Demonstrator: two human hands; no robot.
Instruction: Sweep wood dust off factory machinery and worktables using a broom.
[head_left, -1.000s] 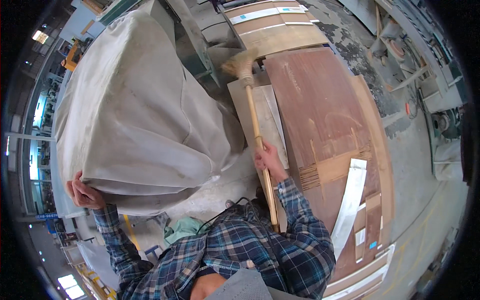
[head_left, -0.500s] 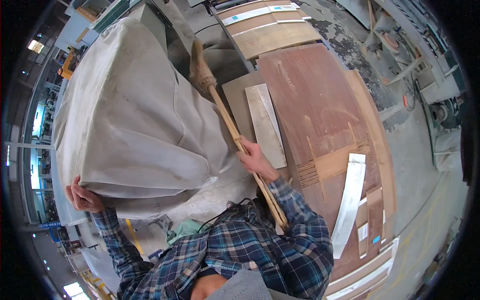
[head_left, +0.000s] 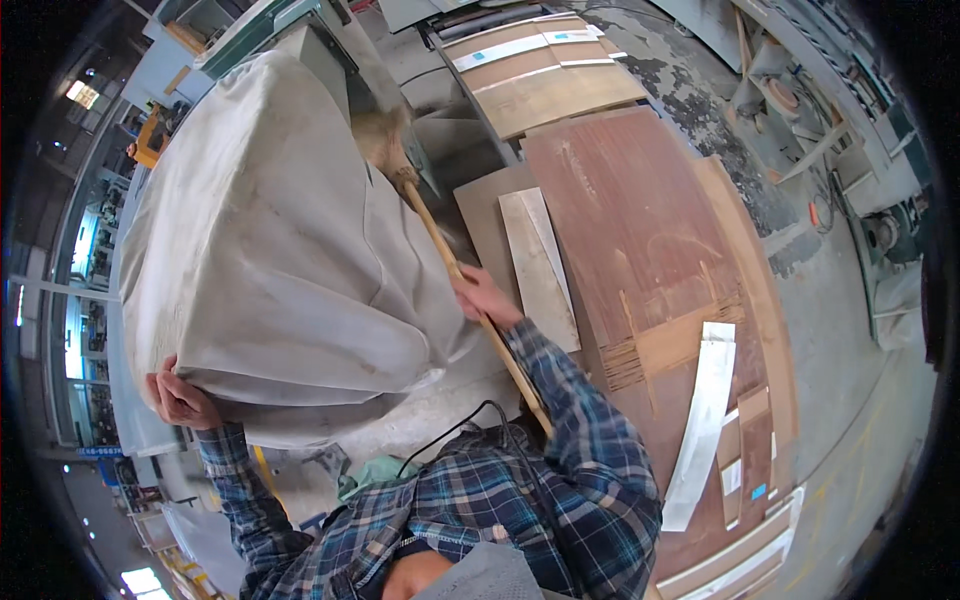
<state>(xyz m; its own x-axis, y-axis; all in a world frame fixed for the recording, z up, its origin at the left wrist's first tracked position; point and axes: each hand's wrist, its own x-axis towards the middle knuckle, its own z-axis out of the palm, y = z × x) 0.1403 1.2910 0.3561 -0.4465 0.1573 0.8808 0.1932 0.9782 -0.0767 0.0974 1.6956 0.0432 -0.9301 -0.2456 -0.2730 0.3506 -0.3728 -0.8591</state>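
We are closing our right hand [head_left: 487,297] around the middle of a straw-bristled broom with a long pale wooden handle [head_left: 430,224]. Its long axis is running from beside our blue plaid sleeve [head_left: 605,450] forward and leftward, and its bristle head [head_left: 383,145] is lying at the far right edge of a large grey-beige cloth cover [head_left: 270,230]. Our left hand [head_left: 182,397], well apart from the broom, is pinching the cover's near left corner.

White strip [head_left: 702,430] atop reddish-brown board [head_left: 625,210]
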